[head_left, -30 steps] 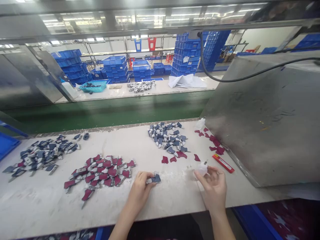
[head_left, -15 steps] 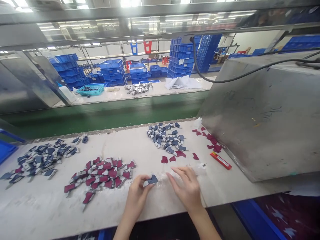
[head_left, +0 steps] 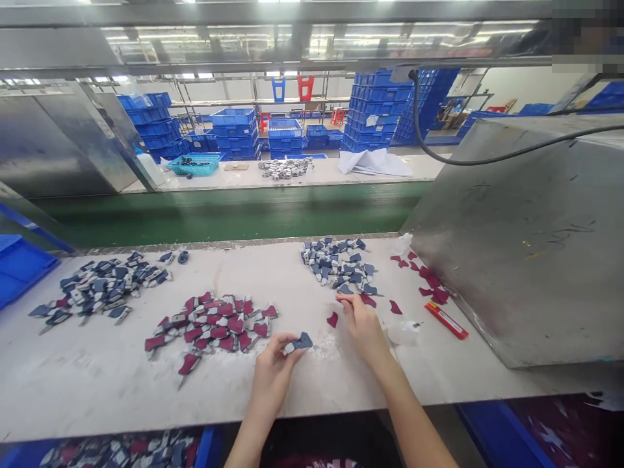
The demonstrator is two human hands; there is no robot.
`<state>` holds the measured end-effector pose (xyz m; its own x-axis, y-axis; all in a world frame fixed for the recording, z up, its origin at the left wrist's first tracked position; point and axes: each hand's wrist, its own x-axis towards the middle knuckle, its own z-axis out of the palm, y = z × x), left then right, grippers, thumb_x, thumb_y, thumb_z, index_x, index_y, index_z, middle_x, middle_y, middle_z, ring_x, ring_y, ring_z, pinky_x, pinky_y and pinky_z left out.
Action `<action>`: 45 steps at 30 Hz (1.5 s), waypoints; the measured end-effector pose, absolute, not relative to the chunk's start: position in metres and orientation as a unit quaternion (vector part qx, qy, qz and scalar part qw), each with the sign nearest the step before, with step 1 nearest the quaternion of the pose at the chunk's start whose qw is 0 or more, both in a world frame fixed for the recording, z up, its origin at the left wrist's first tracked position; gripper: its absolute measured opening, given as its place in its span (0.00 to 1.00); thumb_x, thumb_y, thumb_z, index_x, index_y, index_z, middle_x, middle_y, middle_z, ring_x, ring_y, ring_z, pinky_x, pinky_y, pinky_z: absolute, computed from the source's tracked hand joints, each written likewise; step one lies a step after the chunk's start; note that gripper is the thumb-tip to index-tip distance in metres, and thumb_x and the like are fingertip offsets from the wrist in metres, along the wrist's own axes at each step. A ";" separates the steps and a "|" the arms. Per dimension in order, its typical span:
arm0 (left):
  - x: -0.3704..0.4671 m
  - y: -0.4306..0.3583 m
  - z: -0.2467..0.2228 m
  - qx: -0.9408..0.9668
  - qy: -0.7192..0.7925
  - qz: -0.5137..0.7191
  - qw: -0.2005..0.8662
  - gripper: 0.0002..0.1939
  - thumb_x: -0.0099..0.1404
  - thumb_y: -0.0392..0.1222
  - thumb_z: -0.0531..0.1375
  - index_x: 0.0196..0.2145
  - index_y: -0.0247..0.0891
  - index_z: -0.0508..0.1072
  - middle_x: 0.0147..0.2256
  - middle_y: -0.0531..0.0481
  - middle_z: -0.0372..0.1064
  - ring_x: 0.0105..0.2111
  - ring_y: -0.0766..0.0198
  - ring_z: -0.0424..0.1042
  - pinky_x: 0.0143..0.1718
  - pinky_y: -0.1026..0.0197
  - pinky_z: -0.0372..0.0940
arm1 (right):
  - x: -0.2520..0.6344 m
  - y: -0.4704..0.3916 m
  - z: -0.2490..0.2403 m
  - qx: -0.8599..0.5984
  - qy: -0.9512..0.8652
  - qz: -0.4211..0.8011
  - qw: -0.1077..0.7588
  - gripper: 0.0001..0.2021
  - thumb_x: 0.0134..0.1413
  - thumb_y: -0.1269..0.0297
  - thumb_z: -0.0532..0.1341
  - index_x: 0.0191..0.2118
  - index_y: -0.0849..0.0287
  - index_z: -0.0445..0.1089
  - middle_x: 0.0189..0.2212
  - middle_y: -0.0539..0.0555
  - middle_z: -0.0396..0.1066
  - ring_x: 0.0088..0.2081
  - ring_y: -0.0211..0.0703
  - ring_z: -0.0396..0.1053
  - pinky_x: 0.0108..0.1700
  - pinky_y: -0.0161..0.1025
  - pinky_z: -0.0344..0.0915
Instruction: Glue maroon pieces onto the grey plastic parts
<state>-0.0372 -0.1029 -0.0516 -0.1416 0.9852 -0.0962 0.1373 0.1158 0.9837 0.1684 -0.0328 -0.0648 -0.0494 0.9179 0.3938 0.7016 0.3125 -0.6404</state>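
My left hand (head_left: 273,364) pinches a small dark-blue and light-grey moulded part (head_left: 303,341) between thumb and fingers, just above the worktable. To its right, my right hand (head_left: 361,325) is closed in a pinch, with a thin maroon edge showing at its fingertips, seemingly a flat maroon piece. A loose maroon piece (head_left: 332,319) lies just left of that hand. Beyond the fingertips sits a pile of blue-and-grey parts (head_left: 338,263). Left of my left hand is a heap of maroon-and-grey parts (head_left: 219,325).
Another blue-and-grey pile (head_left: 104,286) lies far left. Flat maroon pieces (head_left: 431,279) and a red packet (head_left: 446,320) rest beside a metal housing (head_left: 526,247) on the right. A green conveyor belt (head_left: 234,211) runs behind the table. A blue bin (head_left: 208,445) stands below the front edge.
My right hand has moved forward among the loose maroon pieces, and its spread fingers have closed into a pinch. My left hand still holds the blue-and-grey part. The view has shifted slightly.
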 end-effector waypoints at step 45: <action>-0.023 -0.112 -0.026 0.383 0.546 0.539 0.514 0.18 0.52 0.52 0.71 0.34 0.35 0.83 0.34 0.42 0.83 0.36 0.48 0.82 0.40 0.55 0.79 | 0.127 -0.095 -0.037 -0.492 -0.586 0.415 0.492 0.15 0.55 0.51 0.66 0.41 0.56 0.79 0.33 0.55 0.76 0.33 0.43 0.75 0.33 0.37 0.76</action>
<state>-0.0227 -0.1123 -0.0256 -0.1771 0.9729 -0.1489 -0.1352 0.1258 0.9828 0.1272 -0.0945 -0.0368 -0.0322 0.9853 0.1675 0.1689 0.1705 -0.9708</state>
